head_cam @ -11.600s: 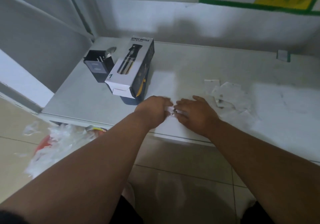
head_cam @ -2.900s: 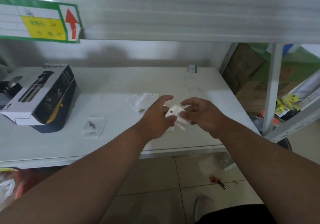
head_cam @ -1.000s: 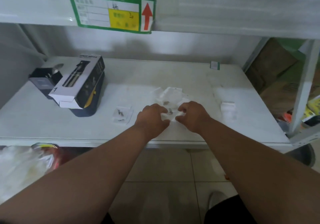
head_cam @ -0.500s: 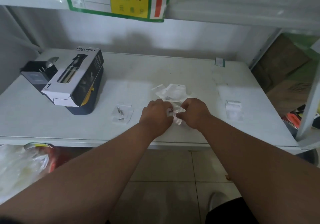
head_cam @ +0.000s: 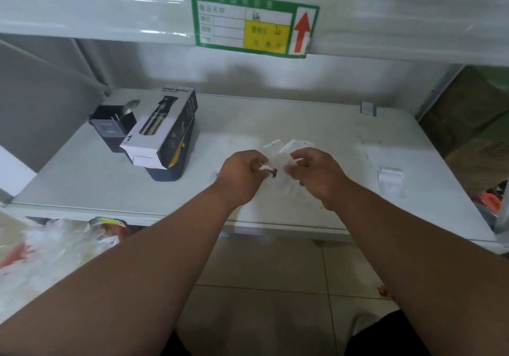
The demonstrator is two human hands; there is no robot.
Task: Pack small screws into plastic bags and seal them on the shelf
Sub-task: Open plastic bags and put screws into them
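Mid-task, frame ctr: a small plastic bag (head_cam: pixel 278 164) w/ dark screws (head_cam: pixel 274 173) is pinched by left hand (head_cam: pixel 242 172) & right hand (head_cam: pixel 316 175) above the shelf (head_cam: pixel 82 179), seal apparently unfinished; more bags (head_cam: pixel 287 146) behind unpacked.

Clear plastic bag (head_cam: pixel 281 172) above the shelf (head_cam: pixel 316 124) — dark screws (head_cam: pixel 274 173) inside
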